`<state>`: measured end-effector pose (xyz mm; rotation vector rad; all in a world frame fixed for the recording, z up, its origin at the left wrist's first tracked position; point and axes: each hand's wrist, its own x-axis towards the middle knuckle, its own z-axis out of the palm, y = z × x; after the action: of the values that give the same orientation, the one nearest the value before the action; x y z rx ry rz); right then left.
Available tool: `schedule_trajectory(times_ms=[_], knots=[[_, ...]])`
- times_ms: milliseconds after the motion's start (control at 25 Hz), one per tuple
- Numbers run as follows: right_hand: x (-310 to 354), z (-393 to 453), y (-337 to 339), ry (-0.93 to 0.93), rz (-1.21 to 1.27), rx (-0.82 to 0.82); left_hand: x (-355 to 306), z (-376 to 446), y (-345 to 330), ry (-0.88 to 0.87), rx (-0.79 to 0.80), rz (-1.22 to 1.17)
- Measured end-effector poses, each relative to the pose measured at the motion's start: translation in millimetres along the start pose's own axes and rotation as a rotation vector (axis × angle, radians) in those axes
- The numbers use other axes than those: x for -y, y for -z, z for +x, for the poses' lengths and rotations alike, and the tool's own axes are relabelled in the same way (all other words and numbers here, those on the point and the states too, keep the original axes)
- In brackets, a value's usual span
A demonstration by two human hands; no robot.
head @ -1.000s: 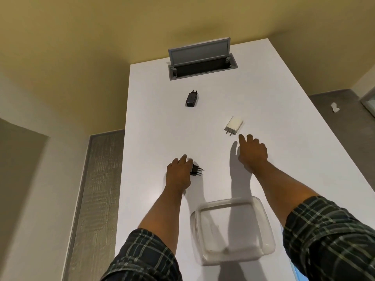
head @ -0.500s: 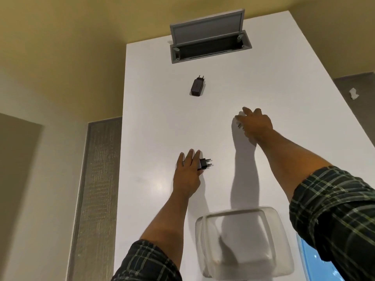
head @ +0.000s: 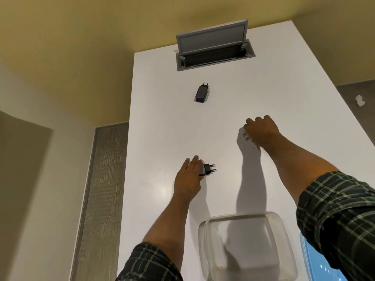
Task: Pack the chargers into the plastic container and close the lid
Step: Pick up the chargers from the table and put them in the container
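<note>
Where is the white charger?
The white charger is under the right hand, right of table centre, beyond the clear container.

White table point(head: 162, 118). Left hand point(head: 189, 175) lies on a black charger point(head: 207, 169), prongs sticking out right. Right hand point(head: 261, 131) curled over a white charger point(head: 246, 135), prongs visible at left. Second black charger point(head: 201, 93) lies farther away, untouched, below the open grey cable hatch point(head: 215, 51). Clear plastic container point(head: 246, 248) sits nearest, lidless. Blue object point(head: 318, 262) at its right.
</note>
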<state>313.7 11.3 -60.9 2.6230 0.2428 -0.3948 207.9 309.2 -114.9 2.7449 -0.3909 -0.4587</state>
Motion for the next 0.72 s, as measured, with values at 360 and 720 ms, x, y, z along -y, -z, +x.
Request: schedule_trajectory(times_ms=[360,720], knots=[[-1,-85,-7,-0.236,0.163,-0.232,-18,-50,24,0.084,-0.095,0.001],[7,-171,22,-0.342,0.222,-0.654,-74,-136,53,0.084,-0.305,-0.117]])
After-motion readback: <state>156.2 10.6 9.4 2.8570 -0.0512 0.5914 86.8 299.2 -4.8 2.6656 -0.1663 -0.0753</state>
